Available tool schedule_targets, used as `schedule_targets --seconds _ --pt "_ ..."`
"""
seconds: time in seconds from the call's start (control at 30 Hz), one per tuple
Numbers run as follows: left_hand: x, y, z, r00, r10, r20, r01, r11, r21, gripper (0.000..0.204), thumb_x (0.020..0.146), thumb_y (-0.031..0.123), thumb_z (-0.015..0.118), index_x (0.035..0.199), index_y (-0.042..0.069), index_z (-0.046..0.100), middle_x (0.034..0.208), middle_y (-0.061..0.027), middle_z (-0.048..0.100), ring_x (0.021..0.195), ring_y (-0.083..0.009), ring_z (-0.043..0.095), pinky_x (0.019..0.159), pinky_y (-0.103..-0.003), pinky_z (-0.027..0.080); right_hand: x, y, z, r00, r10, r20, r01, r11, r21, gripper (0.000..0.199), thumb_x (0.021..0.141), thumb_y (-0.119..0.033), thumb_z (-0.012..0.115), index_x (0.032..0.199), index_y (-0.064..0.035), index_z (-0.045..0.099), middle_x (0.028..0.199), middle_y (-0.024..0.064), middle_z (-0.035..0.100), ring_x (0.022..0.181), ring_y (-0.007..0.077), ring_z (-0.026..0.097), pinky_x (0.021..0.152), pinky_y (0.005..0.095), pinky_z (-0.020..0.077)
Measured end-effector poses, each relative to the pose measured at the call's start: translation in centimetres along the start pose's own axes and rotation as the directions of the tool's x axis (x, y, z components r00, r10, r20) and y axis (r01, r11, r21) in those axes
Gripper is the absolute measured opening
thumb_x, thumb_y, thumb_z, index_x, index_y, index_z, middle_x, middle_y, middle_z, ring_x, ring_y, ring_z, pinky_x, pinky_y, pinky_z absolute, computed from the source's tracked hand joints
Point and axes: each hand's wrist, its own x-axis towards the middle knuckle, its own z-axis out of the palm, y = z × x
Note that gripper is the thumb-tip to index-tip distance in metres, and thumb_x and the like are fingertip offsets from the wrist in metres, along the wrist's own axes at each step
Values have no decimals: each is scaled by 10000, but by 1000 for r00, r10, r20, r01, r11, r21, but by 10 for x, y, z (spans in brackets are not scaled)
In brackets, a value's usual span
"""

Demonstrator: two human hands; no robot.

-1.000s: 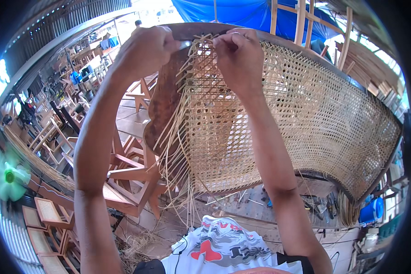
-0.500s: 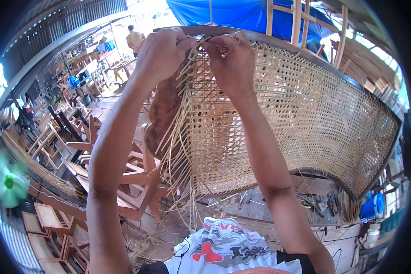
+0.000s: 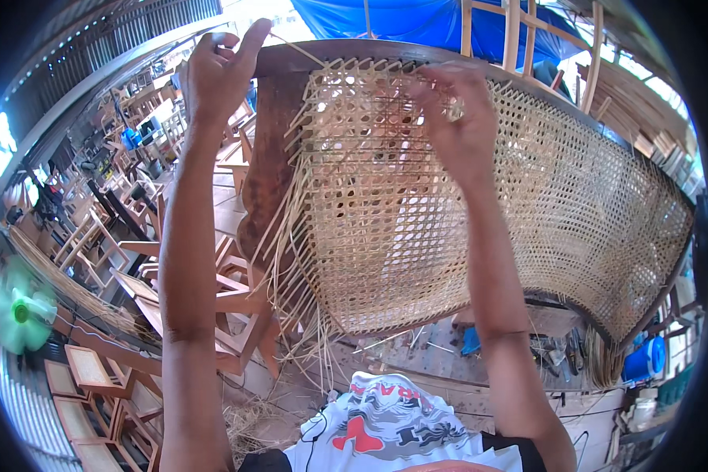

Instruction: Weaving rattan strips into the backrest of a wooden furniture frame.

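Observation:
A woven cane panel [image 3: 417, 236] with an open lattice stretches across a dark curved wooden frame [image 3: 291, 59]. Off the frame's upper left corner, my left hand [image 3: 220, 79] pinches the end of a cane strand [image 3: 299, 49], which runs taut from the panel's top edge. My right hand [image 3: 464, 118] is over the panel near the top rail; motion smears its fingers, so whether they hold anything cannot be made out. Loose strand ends [image 3: 291, 236] fringe the panel's left side and hang down in a bunch.
Unfinished wooden chairs [image 3: 94, 370] stand at left, near a spinning green fan [image 3: 21, 311]. Tools [image 3: 562, 358] and a blue container [image 3: 643, 359] sit at lower right. Cane scraps [image 3: 248, 421] litter the floor. Upright timbers [image 3: 513, 39] and a blue tarp [image 3: 417, 23] are behind.
My left hand has moved left and up from the panel's corner, drawing the strand out. My right hand has shifted right along the top edge, away from the left one.

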Motion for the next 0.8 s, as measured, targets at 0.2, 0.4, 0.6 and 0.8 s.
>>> schedule_targets --seconds 0.2,0.4,0.6,0.8 --pt "-18 43 28 977 -88 194 63 989 133 639 910 720 987 1159 131 993 1005 -30 918 979 -192 845 975 -355 647 31 149 -97 978 -177 107 206 880 -427 582 1081 -467 924 1500 -75 825 1357 203 825 1326 422 759 1179 552 593" --pt "-22 51 42 961 -73 266 126 974 -189 358 949 353 1055 1168 79 984 1143 -36 928 1045 -139 828 1001 -310 623 10 136 -135 955 -269 127 293 778 -556 533 1148 -432 818 1535 -75 736 1364 151 774 1280 372 721 1086 555 561" --pt "-33 47 69 990 -66 123 83 986 -142 189 1050 201 992 1159 56 936 1189 -28 908 1061 -100 789 1007 -260 581 0 140 -161 991 -59 117 111 856 -505 575 1125 -457 785 1560 -95 682 1472 185 705 1391 449 631 1157 645 476" --pt "-65 87 113 981 -158 114 171 978 -119 363 1037 297 1017 1278 41 929 1198 -26 900 1097 -128 797 1045 -289 583 -24 201 -214 922 -310 231 375 863 -340 687 1095 -494 817 1639 -105 663 1561 215 670 1492 467 582 1217 703 440"
